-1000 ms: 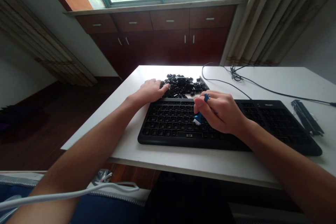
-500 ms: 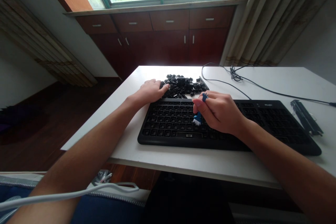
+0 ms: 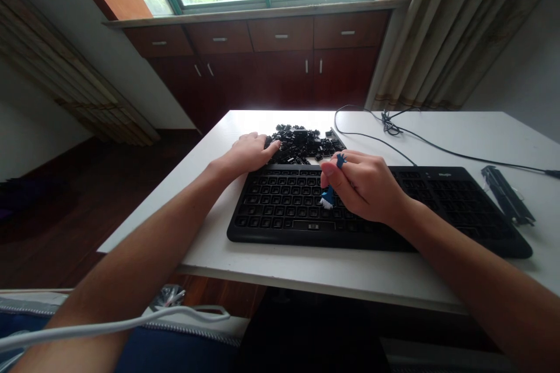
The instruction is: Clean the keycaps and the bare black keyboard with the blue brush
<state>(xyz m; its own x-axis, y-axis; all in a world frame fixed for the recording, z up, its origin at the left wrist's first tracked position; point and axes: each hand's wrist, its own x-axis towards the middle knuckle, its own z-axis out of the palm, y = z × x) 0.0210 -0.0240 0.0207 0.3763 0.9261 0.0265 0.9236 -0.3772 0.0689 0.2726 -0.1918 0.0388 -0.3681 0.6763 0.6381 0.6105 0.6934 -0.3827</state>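
A black keyboard [image 3: 280, 234] with its keycaps off lies across the white table. My right hand [image 3: 365, 186] is closed around a small blue brush [image 3: 326, 198]. The brush's white bristles point down at the key wells near the keyboard's middle, and its jagged blue top shows above my thumb. Whether the bristles touch the keyboard, I cannot tell. My left hand [image 3: 250, 151] lies flat beyond the keyboard's upper left corner, fingers stretched out and thumb apart. Its thumb and fingertips are against a heap of loose black keycaps [image 3: 297, 143].
A long black plastic strip [image 3: 507, 195] lies by the keyboard's right end. A black cable [image 3: 464, 152] with a bundled knot runs over the table's far right. The white table's [image 3: 280, 271] front edge is close to me, and a white cord [image 3: 109, 323] crosses below my left forearm.
The view has shifted very slightly. The brush's bristle end has turned a little in my right hand's grip, and my left hand has stayed in place.
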